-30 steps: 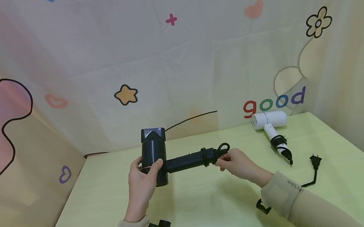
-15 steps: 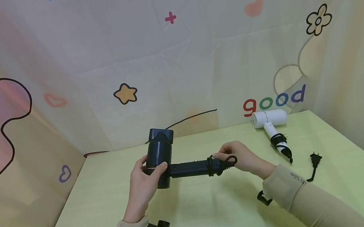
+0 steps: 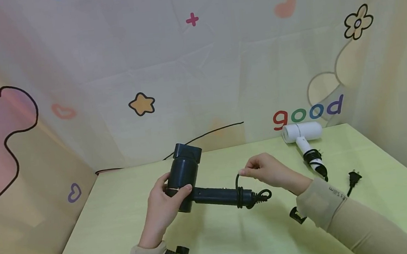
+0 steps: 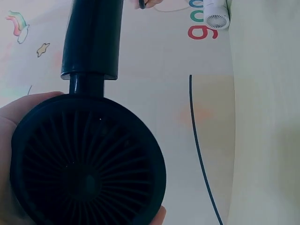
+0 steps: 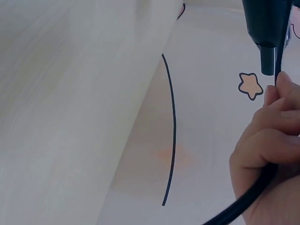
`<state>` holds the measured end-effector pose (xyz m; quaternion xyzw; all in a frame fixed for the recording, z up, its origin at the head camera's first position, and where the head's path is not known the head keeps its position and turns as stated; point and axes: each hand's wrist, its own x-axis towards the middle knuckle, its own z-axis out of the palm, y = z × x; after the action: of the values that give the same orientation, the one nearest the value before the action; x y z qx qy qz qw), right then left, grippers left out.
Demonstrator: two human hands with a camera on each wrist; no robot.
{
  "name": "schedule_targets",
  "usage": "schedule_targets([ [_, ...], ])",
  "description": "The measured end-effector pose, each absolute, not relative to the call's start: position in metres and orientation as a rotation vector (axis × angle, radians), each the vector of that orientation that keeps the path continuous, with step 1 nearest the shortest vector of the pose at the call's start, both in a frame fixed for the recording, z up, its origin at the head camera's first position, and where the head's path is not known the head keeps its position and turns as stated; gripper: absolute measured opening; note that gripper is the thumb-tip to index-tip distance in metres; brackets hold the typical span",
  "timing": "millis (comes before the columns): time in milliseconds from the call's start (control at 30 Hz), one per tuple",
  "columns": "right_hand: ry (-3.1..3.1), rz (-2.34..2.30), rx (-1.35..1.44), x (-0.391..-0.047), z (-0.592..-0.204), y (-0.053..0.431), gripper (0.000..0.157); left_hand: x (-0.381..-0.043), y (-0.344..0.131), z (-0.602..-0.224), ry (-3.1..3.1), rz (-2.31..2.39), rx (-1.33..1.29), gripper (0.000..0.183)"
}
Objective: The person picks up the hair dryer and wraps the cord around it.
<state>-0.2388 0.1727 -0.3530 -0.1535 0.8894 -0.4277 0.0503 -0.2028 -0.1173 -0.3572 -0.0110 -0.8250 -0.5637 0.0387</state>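
Note:
A dark hair dryer (image 3: 184,174) is held above the table by my left hand (image 3: 165,206), fingers and thumb around its barrel near the rear. Its round vent grille (image 4: 84,173) fills much of the left wrist view. The handle (image 3: 215,195) points right and tilts slightly down, with cord coils around its end. My right hand (image 3: 268,171) pinches the black power cord (image 3: 237,179) between thumb and fingertips, drawing it up from the coils. In the right wrist view the cord (image 5: 243,204) also passes through the palm. The cord's plug (image 3: 354,177) shows beyond the right sleeve.
A white hair dryer (image 3: 302,132) with its cord wound round the handle lies at the table's back right. The pale green table (image 3: 124,216) meets a printed curtain (image 3: 184,84) at the back and sides.
The dark hair dryer has shifted right, and its handle end has swung downward. My right hand has moved from the handle's tip to above it, lifting a length of cord off the coils.

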Motion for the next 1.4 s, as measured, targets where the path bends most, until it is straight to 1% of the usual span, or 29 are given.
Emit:
schedule_targets([
  [367,2.776,-1.241,-0.518,-0.233,-0.343,0.172,0.027,-0.202,-0.109,-0.362,-2.584,-1.436,-0.094,0.074],
  [600,2.806,-1.202,-0.503,-0.227,-0.333,0.171,0.026,-0.201,-0.105,-0.362,-2.570,-1.345,-0.104,0.075],
  [1033,2.840,-1.160,-0.497,-0.213,-0.318,0.164,0.024,-0.204,-0.099,-0.366,-2.518,-1.269,-0.023,0.076],
  [1400,2.868,-1.143,-0.503,-0.200,-0.311,0.157,0.030,-0.211,-0.097,-0.368,-2.427,-1.272,0.075,0.077],
])
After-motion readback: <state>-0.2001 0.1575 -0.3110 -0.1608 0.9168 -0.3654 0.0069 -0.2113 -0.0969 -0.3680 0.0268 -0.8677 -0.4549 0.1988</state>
